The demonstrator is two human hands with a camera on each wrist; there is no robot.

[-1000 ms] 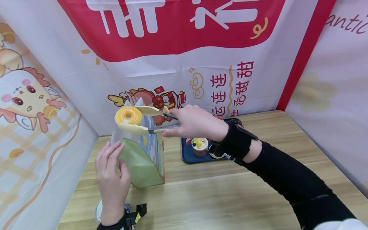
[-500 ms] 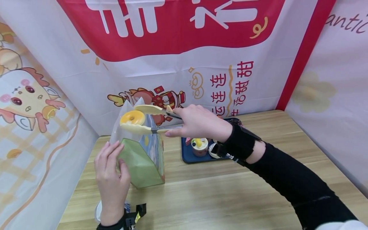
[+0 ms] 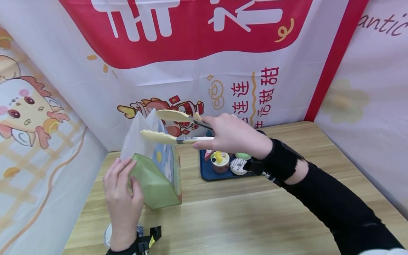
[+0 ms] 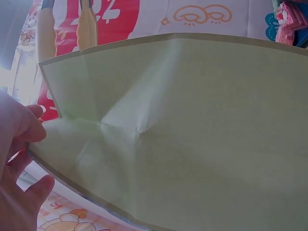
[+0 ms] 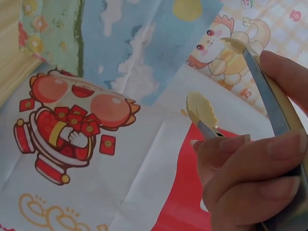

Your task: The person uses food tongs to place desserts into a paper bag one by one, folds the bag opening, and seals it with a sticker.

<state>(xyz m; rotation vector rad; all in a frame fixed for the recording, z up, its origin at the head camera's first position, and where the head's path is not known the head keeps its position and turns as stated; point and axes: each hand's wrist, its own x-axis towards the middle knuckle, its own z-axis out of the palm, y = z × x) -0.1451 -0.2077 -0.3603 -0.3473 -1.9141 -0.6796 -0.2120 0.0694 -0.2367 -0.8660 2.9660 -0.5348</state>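
Observation:
A green paper bag [image 3: 156,184] with a blue painted side and a whitish inside stands on the left of the wooden table, its top unfolded. My left hand [image 3: 122,198] holds the bag's near rim; in the left wrist view, the fingers [image 4: 33,130] pinch the edge of the green paper [image 4: 192,120]. Above the bag mouth, my right hand [image 3: 234,134] grips a pair of tongs [image 3: 160,137] with cream scalloped tips and metal arms. The tips stand apart with nothing between them, as the tongs [image 5: 203,108] also show in the right wrist view. The yellow doughnut is hidden from sight.
Right of the bag is a dark blue tray [image 3: 207,173] holding a fruit-topped dessert cup [image 3: 220,162], a white striped round cake [image 3: 238,166] and a green sweet [image 3: 243,156]. A round white-and-blue item [image 3: 107,235] lies partly under my left wrist. Printed cloth walls [image 3: 178,78] enclose the table.
The yellow doughnut has left the tongs and dropped out of view at the bag's mouth. The tongs' tips have spread, and my right hand has moved right. My left hand stays at the rim.

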